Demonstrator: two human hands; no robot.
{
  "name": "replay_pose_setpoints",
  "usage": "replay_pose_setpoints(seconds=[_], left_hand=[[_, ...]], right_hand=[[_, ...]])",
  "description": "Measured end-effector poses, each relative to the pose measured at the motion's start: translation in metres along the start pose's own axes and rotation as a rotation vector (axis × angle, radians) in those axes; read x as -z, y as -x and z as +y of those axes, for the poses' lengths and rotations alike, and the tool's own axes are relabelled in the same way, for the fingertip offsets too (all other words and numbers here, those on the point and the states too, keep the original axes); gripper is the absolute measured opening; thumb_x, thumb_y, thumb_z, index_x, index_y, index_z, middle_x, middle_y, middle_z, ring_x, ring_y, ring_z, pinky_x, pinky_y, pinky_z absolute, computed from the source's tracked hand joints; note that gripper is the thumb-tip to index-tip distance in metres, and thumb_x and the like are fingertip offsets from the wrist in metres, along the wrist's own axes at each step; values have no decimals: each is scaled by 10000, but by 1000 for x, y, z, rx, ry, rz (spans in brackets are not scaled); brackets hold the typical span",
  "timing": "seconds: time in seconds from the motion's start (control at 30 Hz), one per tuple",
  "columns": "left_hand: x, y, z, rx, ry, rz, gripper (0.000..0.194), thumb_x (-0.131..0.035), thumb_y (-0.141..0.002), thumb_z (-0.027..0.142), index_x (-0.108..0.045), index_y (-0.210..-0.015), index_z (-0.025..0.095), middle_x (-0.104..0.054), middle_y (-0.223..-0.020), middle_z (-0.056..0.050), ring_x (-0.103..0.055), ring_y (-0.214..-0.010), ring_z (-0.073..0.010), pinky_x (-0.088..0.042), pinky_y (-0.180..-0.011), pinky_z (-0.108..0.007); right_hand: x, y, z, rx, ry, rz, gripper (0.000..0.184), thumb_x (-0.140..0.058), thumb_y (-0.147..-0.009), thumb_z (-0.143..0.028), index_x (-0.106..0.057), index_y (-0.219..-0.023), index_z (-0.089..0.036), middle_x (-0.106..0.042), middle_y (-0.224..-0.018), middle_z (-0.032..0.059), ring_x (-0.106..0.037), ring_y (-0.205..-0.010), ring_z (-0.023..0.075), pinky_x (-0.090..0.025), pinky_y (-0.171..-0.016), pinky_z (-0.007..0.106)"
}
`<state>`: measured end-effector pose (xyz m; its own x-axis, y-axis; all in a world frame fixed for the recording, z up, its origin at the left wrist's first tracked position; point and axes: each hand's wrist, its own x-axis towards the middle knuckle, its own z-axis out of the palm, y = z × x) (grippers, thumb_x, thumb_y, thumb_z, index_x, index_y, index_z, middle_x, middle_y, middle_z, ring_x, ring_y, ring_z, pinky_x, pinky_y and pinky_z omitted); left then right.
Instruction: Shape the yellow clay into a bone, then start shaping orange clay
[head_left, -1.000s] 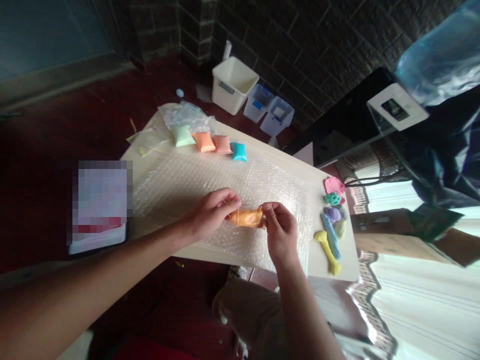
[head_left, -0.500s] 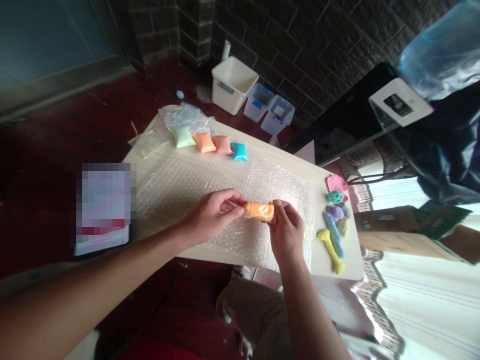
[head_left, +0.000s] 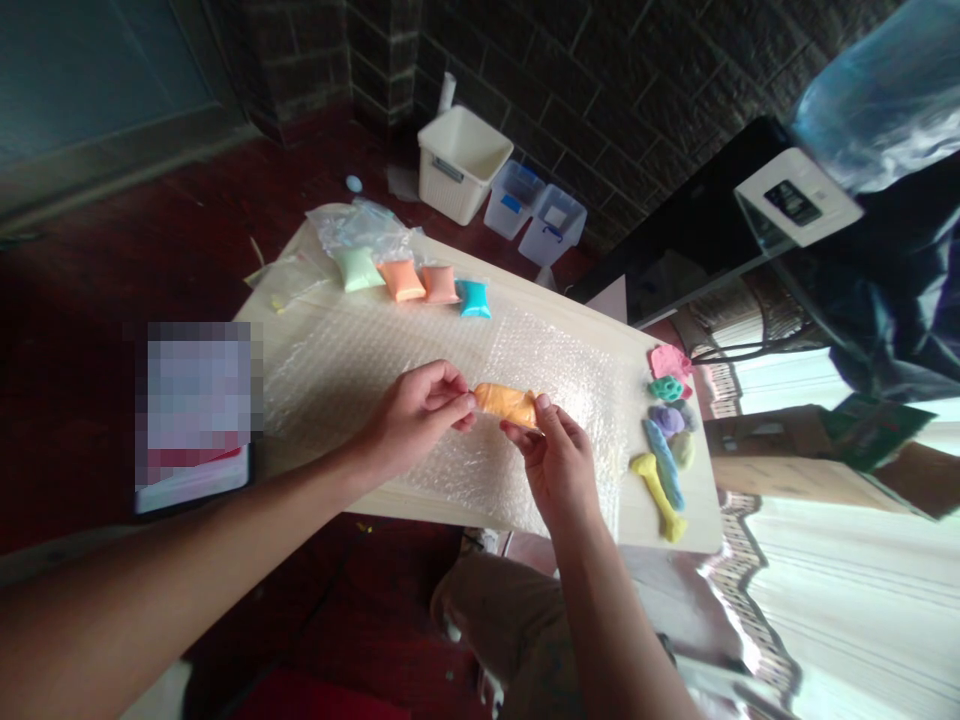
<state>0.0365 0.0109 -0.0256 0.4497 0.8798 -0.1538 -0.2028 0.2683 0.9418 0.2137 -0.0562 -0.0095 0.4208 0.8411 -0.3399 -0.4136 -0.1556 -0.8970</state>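
Left hand (head_left: 429, 405), right hand (head_left: 559, 458) pinching orange packet (head_left: 504, 402) over bubble wrap (head_left: 352, 365); looking light, soft, slick; ends suiting grip.

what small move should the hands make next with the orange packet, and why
Probably tug the left hand gently outward to tear the orange packet: that hand seems to pinch one end, the right hand grips the other, and I can't make out any opening.

Well beyond the left grip (head_left: 421, 412) stood a white bin (head_left: 450, 188) and two clear boxes (head_left: 504, 214), while a cardboard box (head_left: 787, 478) sat well right of the right grip (head_left: 561, 458).
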Motion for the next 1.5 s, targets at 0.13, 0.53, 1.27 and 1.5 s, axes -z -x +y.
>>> replay_pose_setpoints(seconds=[0.13,0.53,1.27,1.5], left_hand=[[-1,3,6,20,12,1,233,-721,-880,380,-646,-864,161,-714,-782,-30,-719,-723,-177,-597,-730,-333],[0,3,1,91,-20,102,283,-887,-749,360,-706,-820,155,-752,-791,-42,-695,-721,-154,-564,-720,-304],[5,-5,6,118,23,3,177,-822,-753,312,-727,-716,168,-664,-681,-16,-573,-640,-128,-474,-657,-303],[8,-5,9,77,1,-15,194,-833,-783,331,-738,-762,162,-687,-702,-13,-600,-669,-130,-476,-689,-294]], right_hand=[[-2,2,2,-7,42,-55,342,-889,-822,-470,-695,-836,-188,-729,-779,-2,-764,-646,146,-639,-634,246],[-4,3,4,39,98,-53,350,-844,-855,-476,-635,-780,-206,-682,-707,-5,-700,-647,143,-579,-634,266],[-4,0,0,-28,50,-153,271,-762,-845,-383,-539,-759,-253,-507,-680,-37,-501,-595,137,-418,-556,278],[-5,0,-1,-13,-30,-157,248,-770,-837,-335,-561,-742,-240,-519,-658,-47,-502,-569,113,-412,-542,254]])
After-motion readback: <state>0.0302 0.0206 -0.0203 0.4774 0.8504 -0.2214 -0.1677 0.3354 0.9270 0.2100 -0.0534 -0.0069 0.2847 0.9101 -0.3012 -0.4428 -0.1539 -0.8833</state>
